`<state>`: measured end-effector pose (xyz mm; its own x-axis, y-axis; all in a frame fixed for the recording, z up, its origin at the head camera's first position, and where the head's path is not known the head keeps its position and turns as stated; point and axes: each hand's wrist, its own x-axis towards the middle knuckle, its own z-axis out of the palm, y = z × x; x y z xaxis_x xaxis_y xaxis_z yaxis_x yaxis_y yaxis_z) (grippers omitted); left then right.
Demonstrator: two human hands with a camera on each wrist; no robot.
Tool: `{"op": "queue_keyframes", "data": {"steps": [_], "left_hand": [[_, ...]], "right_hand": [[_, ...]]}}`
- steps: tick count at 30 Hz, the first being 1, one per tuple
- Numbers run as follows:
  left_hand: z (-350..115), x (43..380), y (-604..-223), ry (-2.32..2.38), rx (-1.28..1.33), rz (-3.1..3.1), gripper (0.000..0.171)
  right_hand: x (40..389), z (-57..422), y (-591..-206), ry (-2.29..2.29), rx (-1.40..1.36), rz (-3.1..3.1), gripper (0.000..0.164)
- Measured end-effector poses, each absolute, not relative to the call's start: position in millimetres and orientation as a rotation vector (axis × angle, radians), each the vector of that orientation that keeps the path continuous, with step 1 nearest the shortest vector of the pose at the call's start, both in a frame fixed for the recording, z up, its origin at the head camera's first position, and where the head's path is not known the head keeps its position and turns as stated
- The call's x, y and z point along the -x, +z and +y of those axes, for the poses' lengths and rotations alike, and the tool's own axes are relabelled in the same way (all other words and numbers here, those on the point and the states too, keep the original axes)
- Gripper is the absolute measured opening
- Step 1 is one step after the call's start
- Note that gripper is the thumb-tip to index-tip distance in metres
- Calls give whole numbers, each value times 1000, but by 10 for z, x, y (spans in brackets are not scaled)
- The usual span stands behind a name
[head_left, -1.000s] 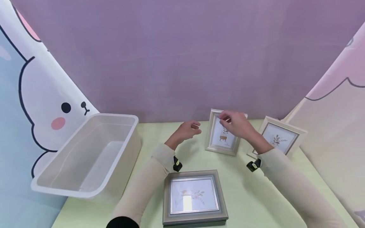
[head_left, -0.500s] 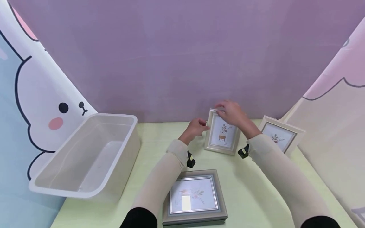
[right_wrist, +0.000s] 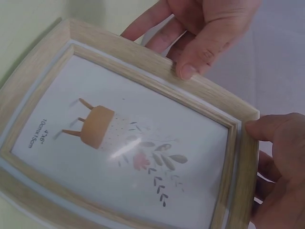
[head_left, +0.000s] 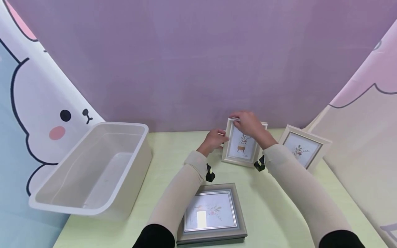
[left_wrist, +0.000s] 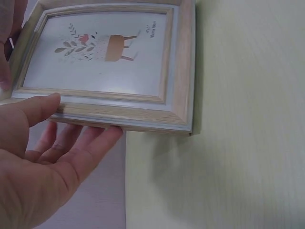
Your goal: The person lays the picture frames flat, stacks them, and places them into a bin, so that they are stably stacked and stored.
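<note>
A light wood-look picture frame [head_left: 242, 148] stands upright at the back of the table, a plant in a legged pot printed on its sheet. My left hand [head_left: 213, 140] pinches its left edge, thumb [left_wrist: 45, 106] on the front and fingers curled behind. At the top edge my right hand [head_left: 248, 124] grips it, with the thumb on the front face in the right wrist view; those fingertips are hidden behind the frame. To the right leans a second light frame [head_left: 321, 150] with a floral print, partly covered by my right forearm.
A larger grey-brown picture frame [head_left: 240, 213] lies flat at the front, on top of at least one more. At the left stands a deep white plastic bin [head_left: 136, 172]. A purple backdrop [head_left: 186, 69] closes off the rear of the pale green table [head_left: 273, 213].
Both hands have come to the upright frame: the left moved right and took its left edge, and the right moved left and took the top edge. The frame barely shifted.
</note>
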<state>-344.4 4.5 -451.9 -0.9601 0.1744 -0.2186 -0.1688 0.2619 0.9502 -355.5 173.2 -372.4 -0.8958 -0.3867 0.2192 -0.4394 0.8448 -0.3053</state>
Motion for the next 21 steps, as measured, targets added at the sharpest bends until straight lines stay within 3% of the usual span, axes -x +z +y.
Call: {"op": "queue_keyframes", "data": {"steps": [7,21], "left_hand": [[60,3400,-4546,1756,-21,2286,19],[79,3382,-4564,1772,-36,2272,17]], "right_hand": [[3535,1736,-3744,533,-645,-2872,32],[3557,1754,-3801,528,-635,-2840,31]]}}
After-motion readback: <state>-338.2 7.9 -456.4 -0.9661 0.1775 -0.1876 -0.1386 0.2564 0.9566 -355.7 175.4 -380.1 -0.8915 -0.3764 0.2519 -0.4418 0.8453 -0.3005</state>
